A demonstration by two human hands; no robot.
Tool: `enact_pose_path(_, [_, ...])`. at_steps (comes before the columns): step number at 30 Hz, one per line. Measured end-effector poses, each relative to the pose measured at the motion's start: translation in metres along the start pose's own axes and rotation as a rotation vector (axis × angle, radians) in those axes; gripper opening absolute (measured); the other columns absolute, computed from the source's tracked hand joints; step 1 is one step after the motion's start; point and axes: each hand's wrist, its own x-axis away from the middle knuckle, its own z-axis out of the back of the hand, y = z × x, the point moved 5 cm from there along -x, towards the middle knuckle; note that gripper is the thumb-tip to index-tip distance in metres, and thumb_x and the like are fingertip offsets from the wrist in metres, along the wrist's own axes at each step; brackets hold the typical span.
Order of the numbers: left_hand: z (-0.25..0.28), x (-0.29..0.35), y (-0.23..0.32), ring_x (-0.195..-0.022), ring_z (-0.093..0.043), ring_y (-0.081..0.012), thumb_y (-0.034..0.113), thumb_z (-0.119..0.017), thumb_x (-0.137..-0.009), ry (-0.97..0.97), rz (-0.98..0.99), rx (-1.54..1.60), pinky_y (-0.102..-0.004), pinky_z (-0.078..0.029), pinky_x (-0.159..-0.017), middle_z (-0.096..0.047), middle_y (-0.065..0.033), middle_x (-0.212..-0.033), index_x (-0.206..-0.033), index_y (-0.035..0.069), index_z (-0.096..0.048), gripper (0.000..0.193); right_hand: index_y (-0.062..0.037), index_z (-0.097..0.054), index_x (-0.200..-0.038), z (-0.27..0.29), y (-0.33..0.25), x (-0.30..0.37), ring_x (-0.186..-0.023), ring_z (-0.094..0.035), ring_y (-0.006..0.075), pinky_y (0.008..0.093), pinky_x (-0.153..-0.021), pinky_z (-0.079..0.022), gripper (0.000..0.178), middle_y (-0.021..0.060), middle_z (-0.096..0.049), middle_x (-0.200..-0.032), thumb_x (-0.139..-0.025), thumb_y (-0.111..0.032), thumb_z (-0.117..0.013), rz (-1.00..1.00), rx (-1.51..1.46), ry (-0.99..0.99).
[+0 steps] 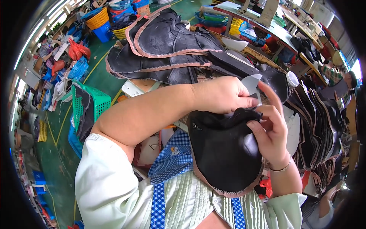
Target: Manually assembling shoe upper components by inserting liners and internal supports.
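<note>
A black leather panel [227, 150] with a zigzag-edged pinkish-brown border hangs against my front, its upper edge gathered in folds. My right hand [272, 131] pinches that folded edge between thumb and fingers, with the index finger raised. Across from it, my left hand [221, 93] is closed at the top of the panel, its fingertips at the narrow end of a pale grey, leaf-shaped flat piece [251, 83]. My right index finger reaches beside this piece. The exact grip of my left fingers is partly hidden.
Black bordered panels [171, 36] are heaped ahead on the worktable. More panels [316, 126] stand stacked at my right, near a small white round container [292, 79]. A green basket [100, 100] is on the left. Farther off are a yellow basket [97, 18] and a sewing machine [263, 13].
</note>
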Motion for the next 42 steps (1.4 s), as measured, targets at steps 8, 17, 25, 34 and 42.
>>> enact_pose_path(8, [0.008,0.042,0.011,-0.070,-0.060,-0.0121,0.038,-0.084,-0.075,-0.064,-0.181,-0.093,-0.0300,-0.047,-0.065,-0.066,-0.0041,-0.077,-0.088,0.001,-0.066,0.043,0.0020,-0.055,-0.104,0.001,0.040,0.021,-0.082,-0.058,0.0046,0.0181,-0.073,-0.047,0.019,0.0011,-0.063,-0.093,-0.088,0.007,-0.066,-0.304,-0.497,0.122])
enact_pose_path(17, [0.005,0.061,-0.003,-0.069,-0.062,-0.0322,0.044,-0.085,-0.065,0.337,-0.364,-0.350,-0.0394,-0.047,-0.064,-0.061,-0.0129,-0.073,-0.082,0.003,-0.064,0.049,0.0011,-0.053,-0.098,-0.007,0.026,0.025,-0.069,-0.043,-0.0009,0.0142,-0.061,-0.035,0.018,-0.0043,-0.053,-0.083,-0.088,0.004,-0.069,-0.215,-0.408,0.228])
enact_pose_path(25, [-0.002,0.067,0.003,-0.061,-0.057,-0.0302,0.039,-0.086,-0.067,0.456,-0.470,-0.362,-0.0375,-0.043,-0.055,-0.055,-0.0102,-0.065,-0.071,0.004,-0.062,0.043,0.0026,-0.050,-0.097,0.005,0.025,0.041,-0.079,-0.051,0.0047,0.0169,-0.070,-0.043,0.025,0.0057,-0.055,-0.099,-0.083,0.010,-0.070,-0.158,-0.214,0.135])
enact_pose_path(34, [0.004,0.070,0.000,-0.055,-0.047,-0.0127,0.009,-0.089,-0.065,0.564,-0.527,-0.278,-0.0276,-0.033,-0.050,-0.048,-0.0006,-0.064,-0.069,0.007,-0.058,0.031,0.0021,-0.049,-0.089,-0.003,0.019,0.029,-0.107,-0.058,0.0194,0.0315,-0.093,-0.047,0.024,0.0169,-0.056,-0.116,-0.081,0.016,-0.067,-0.220,-0.541,0.145])
enact_pose_path(42, [-0.001,0.051,0.013,-0.063,-0.045,-0.0150,0.008,-0.079,-0.076,0.242,-0.328,-0.142,-0.0282,-0.038,-0.060,-0.048,-0.0023,-0.069,-0.074,0.004,-0.054,0.026,0.0025,-0.049,-0.087,-0.007,0.023,0.028,-0.102,-0.058,0.0149,0.0271,-0.088,-0.049,0.023,0.0115,-0.055,-0.110,-0.082,0.016,-0.067,-0.202,-0.573,0.136])
